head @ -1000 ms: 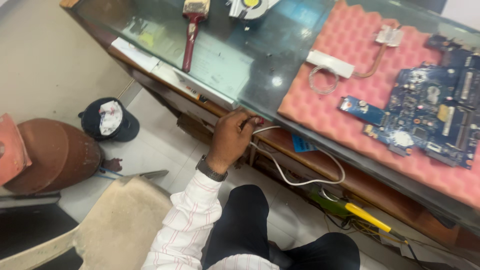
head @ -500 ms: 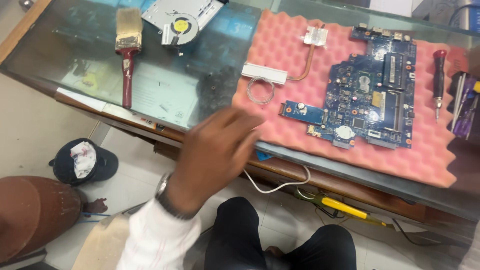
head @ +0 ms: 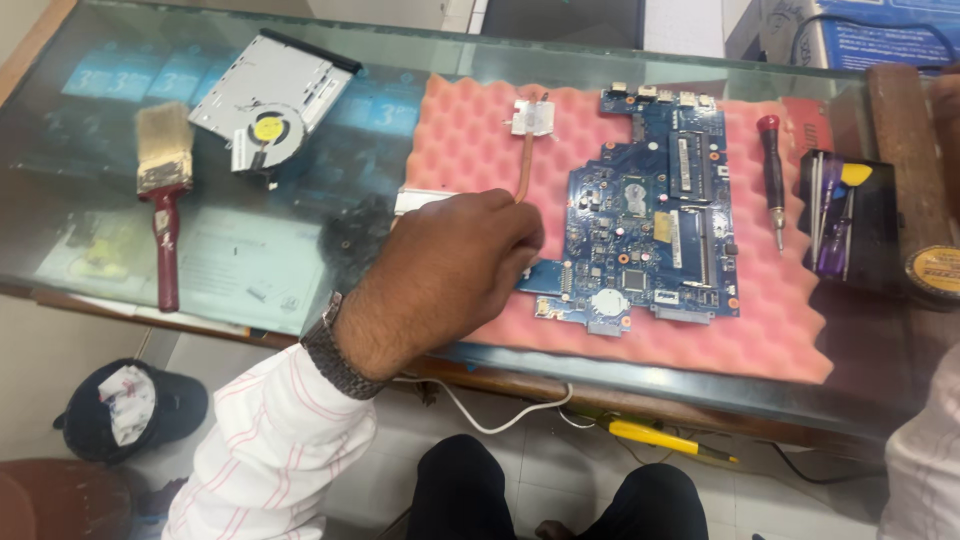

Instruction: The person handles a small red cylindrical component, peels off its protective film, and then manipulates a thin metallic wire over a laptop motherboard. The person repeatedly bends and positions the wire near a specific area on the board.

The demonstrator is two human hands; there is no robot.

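My left hand [head: 455, 265] reaches over the pink foam pad [head: 780, 330], its fingers curled down on the lower end of a copper heat pipe [head: 524, 165]. The pipe runs up to a small silver plate [head: 533, 117]. A white fin block [head: 412, 202] pokes out from behind the hand. The fingertips touch the left edge of a blue laptop motherboard [head: 650, 230] that lies flat on the foam. Only a sliver of my right hand [head: 948, 115] shows at the right edge, beside a wooden handle [head: 900, 150]; its white sleeve [head: 925, 470] is at the bottom right.
On the glass counter [head: 90, 230] lie a red-handled brush [head: 163, 190], a silver cover with a cooling fan [head: 268, 95], a red screwdriver [head: 773, 170] and a black case of small tools [head: 845, 215]. Below are a yellow-handled tool [head: 665, 438], a white cable [head: 500, 415] and a dark cap [head: 135, 408].
My left hand rose from the white cable under the counter's edge, swung up over the glass and came down on the foam at the heat pipe. The view tilted up onto the counter.
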